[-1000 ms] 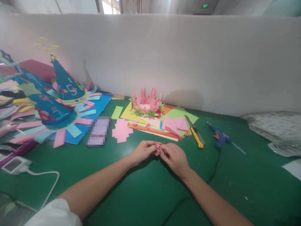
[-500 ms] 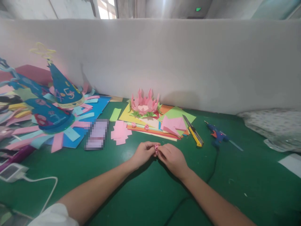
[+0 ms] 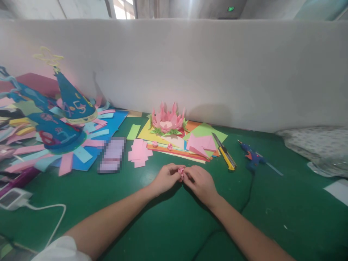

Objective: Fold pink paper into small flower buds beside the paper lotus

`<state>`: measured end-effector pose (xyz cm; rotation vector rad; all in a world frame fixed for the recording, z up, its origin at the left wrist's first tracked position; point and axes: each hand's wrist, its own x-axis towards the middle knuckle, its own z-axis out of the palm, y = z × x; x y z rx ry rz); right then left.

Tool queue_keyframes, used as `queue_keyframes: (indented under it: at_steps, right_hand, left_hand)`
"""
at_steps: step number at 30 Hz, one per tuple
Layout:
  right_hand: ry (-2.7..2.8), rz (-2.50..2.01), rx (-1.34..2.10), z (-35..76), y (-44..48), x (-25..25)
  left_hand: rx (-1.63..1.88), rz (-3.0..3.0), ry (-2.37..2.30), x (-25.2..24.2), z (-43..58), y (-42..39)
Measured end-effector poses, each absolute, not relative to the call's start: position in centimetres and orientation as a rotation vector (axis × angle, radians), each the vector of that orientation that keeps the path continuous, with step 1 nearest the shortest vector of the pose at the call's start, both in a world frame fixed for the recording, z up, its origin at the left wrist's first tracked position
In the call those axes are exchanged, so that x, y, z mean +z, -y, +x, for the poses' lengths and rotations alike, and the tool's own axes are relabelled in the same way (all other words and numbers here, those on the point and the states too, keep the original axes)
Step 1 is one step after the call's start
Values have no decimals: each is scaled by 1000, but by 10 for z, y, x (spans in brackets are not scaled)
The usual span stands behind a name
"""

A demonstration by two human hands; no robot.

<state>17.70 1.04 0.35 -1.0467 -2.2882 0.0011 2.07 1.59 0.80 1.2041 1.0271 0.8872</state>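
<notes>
A small folded pink paper piece [image 3: 181, 170] is pinched between my two hands above the green table [image 3: 163, 217]. My left hand [image 3: 166, 178] grips its left side with thumb and fingers. On its right side, the fingertips of my right hand [image 3: 201, 182] are closed on it. Beyond my hands, two small pink paper flowers [image 3: 170, 146] lie on a stack of coloured paper [image 3: 190, 156]. A pink paper lotus with green leaves [image 3: 168, 121] stands on the sheets. Several pink paper pieces [image 3: 139, 154] lie left of the stack.
A yellow utility knife [image 3: 227, 156] and a blue glue gun [image 3: 251, 154] with a cable lie on the right. Blue cone hats [image 3: 74, 99], paper strips and a blurred-out flat object [image 3: 112, 155] are on the left. A pale wall [image 3: 174, 65] rises behind.
My fingers have shifted slightly around the small pink piece, and a little more of it shows. Both hands stay in about the same place.
</notes>
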Motion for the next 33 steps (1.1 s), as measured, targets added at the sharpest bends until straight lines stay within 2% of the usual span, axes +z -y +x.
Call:
queue_keyframes:
  at_steps: [6, 11, 16, 23, 28, 33]
  right_hand:
    - [2242, -1100, 85, 182, -13, 6]
    - [2342, -913, -127, 183, -15, 3]
    - [2469, -815, -335, 181, -12, 6]
    - [2472, -739, -375, 176, -6, 7]
    - [2453, -787, -245, 173, -6, 3]
    - [2221, -985, 219, 175, -11, 4]
  left_hand:
    - [838, 1309, -850, 9, 17, -16]
    - [726, 1386, -816, 2, 11, -19]
    - [658, 1731, -983, 7, 8, -15]
    - [534, 2245, -1261, 16, 8, -8]
    - [506, 2281, -1247, 13, 6, -8]
    - [897, 1941, -1084, 8, 7, -20]
